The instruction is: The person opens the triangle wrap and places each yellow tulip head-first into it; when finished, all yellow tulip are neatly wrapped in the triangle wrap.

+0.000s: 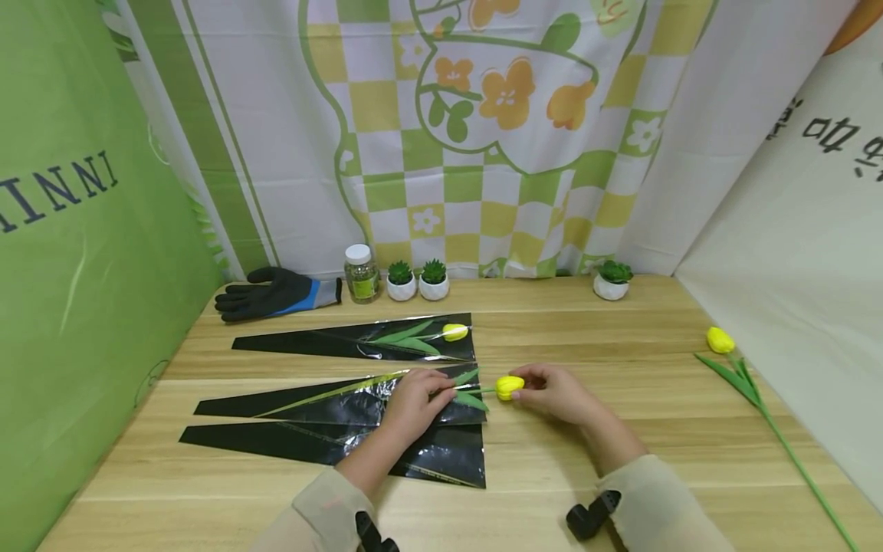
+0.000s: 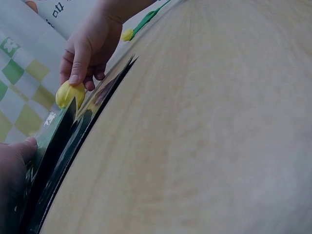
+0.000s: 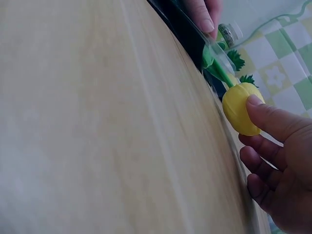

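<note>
Yellow tulip (image 1: 510, 388): bloom pinched between right hand (image 1: 557, 395) thumb and fingertips | left hand (image 1: 416, 402) on black sleeve (image 1: 338, 401), grip unclear

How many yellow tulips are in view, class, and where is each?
3: the back tulip lies in the back black sleeve; the held tulip has its bloom in the right hand; the loose tulip lies on the right side of the table.

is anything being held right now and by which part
The right hand holds a yellow flower by its bloom. The left hand rests on the middle black wrapper; whether it grips it cannot be told.
</note>
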A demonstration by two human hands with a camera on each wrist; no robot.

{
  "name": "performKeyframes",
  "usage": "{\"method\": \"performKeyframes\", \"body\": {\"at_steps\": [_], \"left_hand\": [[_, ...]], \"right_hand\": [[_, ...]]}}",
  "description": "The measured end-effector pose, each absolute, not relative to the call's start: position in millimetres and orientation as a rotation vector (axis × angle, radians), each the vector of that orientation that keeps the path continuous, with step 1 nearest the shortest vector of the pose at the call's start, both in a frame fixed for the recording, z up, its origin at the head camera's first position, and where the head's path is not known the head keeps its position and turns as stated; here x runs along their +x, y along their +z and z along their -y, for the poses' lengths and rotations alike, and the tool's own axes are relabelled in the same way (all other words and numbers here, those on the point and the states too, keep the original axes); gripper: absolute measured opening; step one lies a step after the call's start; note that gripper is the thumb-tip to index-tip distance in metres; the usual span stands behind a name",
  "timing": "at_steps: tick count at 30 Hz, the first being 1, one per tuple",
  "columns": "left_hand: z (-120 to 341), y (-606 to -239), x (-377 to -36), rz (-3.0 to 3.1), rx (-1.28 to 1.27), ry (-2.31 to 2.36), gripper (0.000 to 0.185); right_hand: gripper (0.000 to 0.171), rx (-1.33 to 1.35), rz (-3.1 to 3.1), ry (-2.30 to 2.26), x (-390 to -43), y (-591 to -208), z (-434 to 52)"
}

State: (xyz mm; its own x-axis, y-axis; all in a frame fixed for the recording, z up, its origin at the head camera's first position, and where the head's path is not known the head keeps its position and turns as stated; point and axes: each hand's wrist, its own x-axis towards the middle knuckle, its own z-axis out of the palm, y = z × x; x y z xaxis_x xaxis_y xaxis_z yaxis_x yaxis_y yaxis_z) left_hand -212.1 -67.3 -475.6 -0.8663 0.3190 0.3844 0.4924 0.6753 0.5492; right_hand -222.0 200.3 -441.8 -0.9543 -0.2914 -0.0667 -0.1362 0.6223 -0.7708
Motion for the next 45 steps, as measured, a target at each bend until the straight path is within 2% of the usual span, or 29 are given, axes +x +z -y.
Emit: {"method": "performKeyframes", "body": {"at_steps": [20,34,45], "left_hand": [[66.6,-471.9,-211.1,2.59,-0.648,-1.002,0.017],[66.4,-467.7,-210.5,2.562,-0.635,-1.011,0.017],[66.1,-467.1,-210.3,2.557,-0.628,-1.029,0.018]], "right_hand": [[0.032,-0.483,-2.664,-1.215,-225.6,-444.4,-171.1],[0.027,-0.304,-2.635,-1.232,-228.2,-443.7,-156.7],[0.019,-0.422,-2.663,-1.243,-230.0,-448.1,-148.3]]}}
